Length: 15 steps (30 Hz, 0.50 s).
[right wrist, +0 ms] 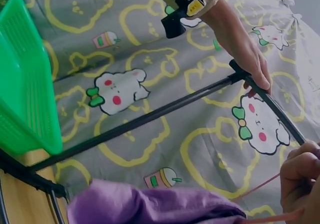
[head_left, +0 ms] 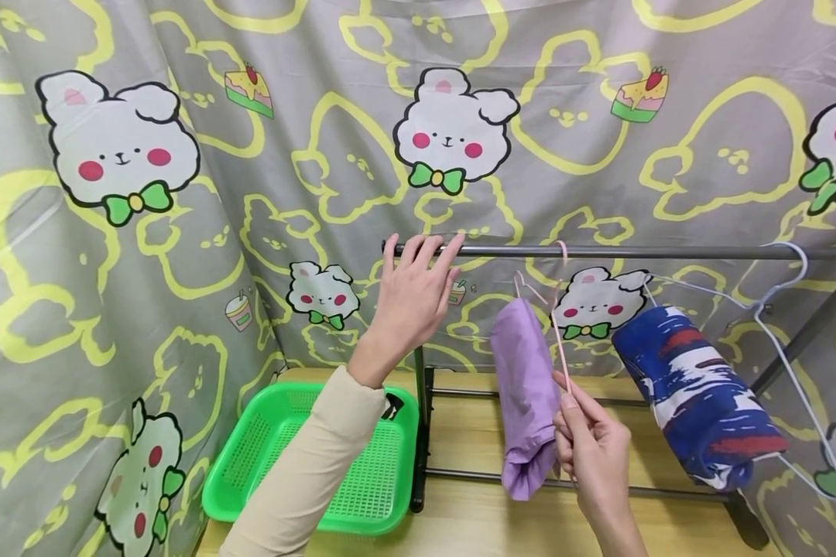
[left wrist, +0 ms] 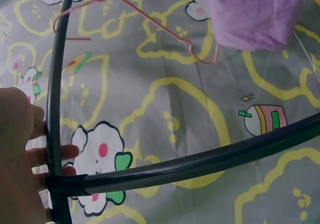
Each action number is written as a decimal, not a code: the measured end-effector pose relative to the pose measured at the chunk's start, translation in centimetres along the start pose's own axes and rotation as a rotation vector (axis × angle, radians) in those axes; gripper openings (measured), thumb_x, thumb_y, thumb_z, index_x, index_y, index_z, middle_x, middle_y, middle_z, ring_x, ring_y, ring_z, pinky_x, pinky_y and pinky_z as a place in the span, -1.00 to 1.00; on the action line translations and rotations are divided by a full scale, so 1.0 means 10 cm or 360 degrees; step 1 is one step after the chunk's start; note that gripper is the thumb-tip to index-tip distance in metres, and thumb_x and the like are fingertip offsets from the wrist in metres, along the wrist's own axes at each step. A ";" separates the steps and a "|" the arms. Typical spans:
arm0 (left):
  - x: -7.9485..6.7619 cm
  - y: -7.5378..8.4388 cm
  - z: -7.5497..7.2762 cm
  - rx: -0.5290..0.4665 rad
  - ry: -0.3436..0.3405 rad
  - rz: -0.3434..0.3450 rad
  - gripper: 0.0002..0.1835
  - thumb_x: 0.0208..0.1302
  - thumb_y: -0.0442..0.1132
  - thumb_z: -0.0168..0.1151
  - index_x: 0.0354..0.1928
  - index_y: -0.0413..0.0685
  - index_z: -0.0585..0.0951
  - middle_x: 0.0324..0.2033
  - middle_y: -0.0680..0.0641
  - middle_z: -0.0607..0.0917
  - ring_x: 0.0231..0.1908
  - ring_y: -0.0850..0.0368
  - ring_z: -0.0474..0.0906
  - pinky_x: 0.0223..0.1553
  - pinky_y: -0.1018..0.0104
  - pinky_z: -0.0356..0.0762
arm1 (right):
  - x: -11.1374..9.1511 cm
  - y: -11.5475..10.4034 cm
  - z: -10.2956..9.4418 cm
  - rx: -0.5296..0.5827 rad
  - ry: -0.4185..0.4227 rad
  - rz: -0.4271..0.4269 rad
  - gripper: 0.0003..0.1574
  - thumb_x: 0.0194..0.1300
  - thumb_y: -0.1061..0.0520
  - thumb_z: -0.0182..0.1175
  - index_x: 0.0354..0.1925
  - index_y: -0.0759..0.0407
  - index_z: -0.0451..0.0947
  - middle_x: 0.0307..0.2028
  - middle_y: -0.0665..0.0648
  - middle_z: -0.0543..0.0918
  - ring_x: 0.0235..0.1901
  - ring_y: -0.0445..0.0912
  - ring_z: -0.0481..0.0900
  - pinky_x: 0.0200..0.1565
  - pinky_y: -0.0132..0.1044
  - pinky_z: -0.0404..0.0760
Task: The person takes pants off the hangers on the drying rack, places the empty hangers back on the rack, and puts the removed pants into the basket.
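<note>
My left hand (head_left: pixel 411 290) grips the top rail (head_left: pixel 501 251) of a dark metal clothes rack near its left end, fingers over the bar. In the right wrist view its fingers bend around the rail. My right hand (head_left: pixel 595 445) pinches a pink wire hanger (head_left: pixel 559 333) low on its near side, between thumb and fingers. The hanger's hook lies over the rail. A folded purple garment (head_left: pixel 525 394) drapes over the hanger, just left of my right hand. In the left wrist view the hanger's far side (left wrist: pixel 150 20) shows beside the purple cloth.
A blue, red and white garment (head_left: pixel 697 394) hangs on a light blue hanger (head_left: pixel 801 371) farther right on the rail. On the wooden floor, left of the rack, stands a green plastic basket (head_left: pixel 216 495). A patterned curtain (head_left: pixel 348 70) surrounds the rack.
</note>
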<state>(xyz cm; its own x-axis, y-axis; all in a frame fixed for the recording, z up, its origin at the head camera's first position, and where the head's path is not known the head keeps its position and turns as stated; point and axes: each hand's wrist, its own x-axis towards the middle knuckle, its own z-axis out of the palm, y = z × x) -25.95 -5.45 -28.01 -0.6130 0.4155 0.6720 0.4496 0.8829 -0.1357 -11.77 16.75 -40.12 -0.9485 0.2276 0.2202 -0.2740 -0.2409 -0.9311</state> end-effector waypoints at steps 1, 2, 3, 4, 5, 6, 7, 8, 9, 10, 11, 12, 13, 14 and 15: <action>0.00 0.00 0.00 -0.0002 0.0005 -0.0002 -0.49 0.48 0.01 -0.22 0.43 0.23 0.20 0.19 0.01 0.42 0.24 0.01 0.22 0.33 -0.14 -0.17 | 0.00 -0.01 0.00 -0.0005 0.0036 -0.0026 -0.50 0.42 0.16 0.02 0.23 0.38 0.37 -0.73 -0.01 0.23 -0.88 -0.20 0.03 -0.94 -0.19 -0.10; 0.00 -0.01 0.01 -0.0008 0.0011 -0.0002 -0.49 0.48 0.01 -0.21 0.42 0.23 0.21 0.19 0.01 0.42 0.23 0.01 0.22 0.33 -0.14 -0.16 | 0.00 -0.03 -0.01 -0.0004 0.0059 -0.0058 -0.52 0.42 0.18 0.03 0.22 0.40 0.38 -0.74 0.00 0.24 -0.89 -0.19 0.02 -0.95 -0.20 -0.09; 0.00 -0.01 0.01 -0.0014 0.0016 -0.0002 -0.50 0.48 0.00 -0.20 0.42 0.23 0.21 0.19 0.01 0.42 0.23 0.00 0.22 0.33 -0.13 -0.16 | 0.00 -0.04 -0.01 0.0001 0.0067 -0.0094 -0.53 0.41 0.21 0.02 0.21 0.43 0.38 -0.75 0.01 0.24 -0.90 -0.16 0.01 -0.95 -0.21 -0.08; 0.00 -0.01 0.01 -0.0020 0.0020 -0.0002 -0.50 0.48 0.00 -0.20 0.42 0.23 0.21 0.18 0.01 0.42 0.23 0.00 0.23 0.33 -0.13 -0.16 | -0.01 -0.06 -0.02 0.0004 0.0068 -0.0130 -0.54 0.41 0.24 0.01 0.20 0.46 0.37 -0.75 0.02 0.24 -0.90 -0.13 0.00 -0.95 -0.22 -0.08; 0.00 -0.01 0.01 -0.0021 0.0022 -0.0002 -0.50 0.48 0.00 -0.22 0.42 0.23 0.21 0.18 0.01 0.42 0.22 0.00 0.23 0.33 -0.12 -0.16 | -0.02 -0.09 -0.03 -0.0005 0.0065 -0.0166 -0.55 0.41 0.25 0.01 0.19 0.46 0.38 -0.76 0.03 0.24 -0.90 -0.11 -0.01 -0.95 -0.23 -0.07; 0.00 -0.01 0.01 -0.0025 0.0026 0.0001 -0.50 0.48 0.00 -0.22 0.42 0.23 0.21 0.18 0.01 0.42 0.22 -0.01 0.23 0.33 -0.12 -0.15 | -0.03 -0.11 -0.03 -0.0022 0.0059 -0.0198 -0.55 0.41 0.27 0.00 0.19 0.47 0.38 -0.77 0.04 0.23 -0.91 -0.07 -0.02 -0.95 -0.24 -0.06; -0.01 -0.01 0.00 -0.0027 0.0029 0.0002 -0.50 0.49 0.00 -0.23 0.42 0.23 0.21 0.17 0.00 0.42 0.21 -0.01 0.24 0.33 -0.12 -0.14 | -0.04 -0.14 -0.04 -0.0038 0.0045 -0.0228 -0.56 0.41 0.28 -0.01 0.19 0.48 0.38 -0.77 0.05 0.23 -0.90 -0.05 -0.03 -0.95 -0.25 -0.04; -0.01 -0.02 0.00 -0.0025 0.0029 0.0003 -0.50 0.49 0.00 -0.24 0.43 0.23 0.20 0.17 0.00 0.42 0.21 -0.01 0.24 0.33 -0.12 -0.14 | -0.06 -0.18 -0.04 -0.0060 0.0042 -0.0250 -0.56 0.41 0.28 -0.01 0.19 0.47 0.38 -0.77 0.06 0.24 -0.90 -0.04 -0.03 -0.95 -0.25 -0.02; -0.01 -0.02 0.00 -0.0020 0.0029 0.0006 -0.50 0.49 0.00 -0.26 0.43 0.23 0.20 0.17 0.00 0.43 0.21 -0.02 0.24 0.33 -0.12 -0.13 | -0.07 -0.21 -0.05 -0.0084 0.0045 -0.0263 -0.57 0.41 0.28 -0.01 0.19 0.46 0.40 -0.77 0.06 0.25 -0.90 -0.03 -0.02 -0.95 -0.25 0.00; -0.01 -0.02 0.00 -0.0012 0.0026 0.0009 -0.50 0.50 0.01 -0.28 0.43 0.23 0.19 0.17 0.00 0.43 0.21 -0.02 0.24 0.33 -0.11 -0.13 | -0.09 -0.25 -0.05 -0.0108 0.0052 -0.0272 -0.57 0.41 0.28 0.00 0.18 0.44 0.41 -0.77 0.06 0.26 -0.90 -0.02 -0.02 -0.94 -0.25 0.01; -0.01 -0.02 0.00 -0.0006 0.0022 0.0012 -0.49 0.50 0.01 -0.29 0.44 0.23 0.18 0.17 0.00 0.43 0.21 -0.02 0.24 0.33 -0.11 -0.13 | -0.11 -0.28 -0.06 -0.0119 0.0064 -0.0270 -0.57 0.40 0.28 0.01 0.18 0.43 0.42 -0.73 0.07 0.33 -0.89 -0.01 -0.01 -0.94 -0.25 0.02; -0.01 -0.03 0.00 -0.0003 0.0021 0.0018 -0.49 0.50 0.01 -0.29 0.44 0.23 0.17 0.18 0.00 0.43 0.21 -0.02 0.24 0.34 -0.11 -0.14 | -0.14 -0.32 -0.06 -0.0119 0.0075 -0.0269 -0.57 0.39 0.29 0.01 0.18 0.45 0.41 -0.70 0.07 0.36 -0.88 -0.02 -0.02 -0.93 -0.25 0.01; -0.01 -0.03 0.00 0.0004 0.0019 0.0022 -0.49 0.50 0.01 -0.29 0.44 0.23 0.16 0.18 0.00 0.43 0.21 -0.02 0.24 0.34 -0.11 -0.14 | -0.16 -0.35 -0.07 -0.0126 0.0087 -0.0265 -0.57 0.39 0.30 0.01 0.18 0.47 0.40 -0.67 0.07 0.37 -0.87 -0.02 -0.02 -0.93 -0.25 0.01; -0.01 -0.03 0.00 0.0007 0.0020 0.0027 -0.49 0.50 0.01 -0.28 0.44 0.23 0.16 0.18 0.00 0.43 0.21 -0.02 0.24 0.34 -0.12 -0.15 | -0.19 -0.38 -0.08 -0.0146 0.0103 -0.0262 -0.57 0.38 0.31 0.02 0.17 0.48 0.40 -0.65 0.07 0.41 -0.87 -0.01 -0.01 -0.92 -0.25 0.02; -0.01 -0.03 0.00 0.0013 0.0022 0.0033 -0.49 0.50 0.01 -0.28 0.44 0.23 0.16 0.18 0.00 0.43 0.21 -0.02 0.23 0.35 -0.12 -0.15 | -0.21 -0.41 -0.10 -0.0160 0.0119 -0.0255 -0.57 0.37 0.32 0.03 0.16 0.50 0.40 -0.64 0.06 0.43 -0.87 -0.01 0.00 -0.91 -0.25 0.02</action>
<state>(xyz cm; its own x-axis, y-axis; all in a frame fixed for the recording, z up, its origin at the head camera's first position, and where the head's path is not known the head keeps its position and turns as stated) -26.00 -5.82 -28.04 -0.5944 0.4307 0.6792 0.4569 0.8758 -0.1555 -8.48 18.17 -37.09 -0.8786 0.3257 0.3492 -0.3997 -0.1013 -0.9110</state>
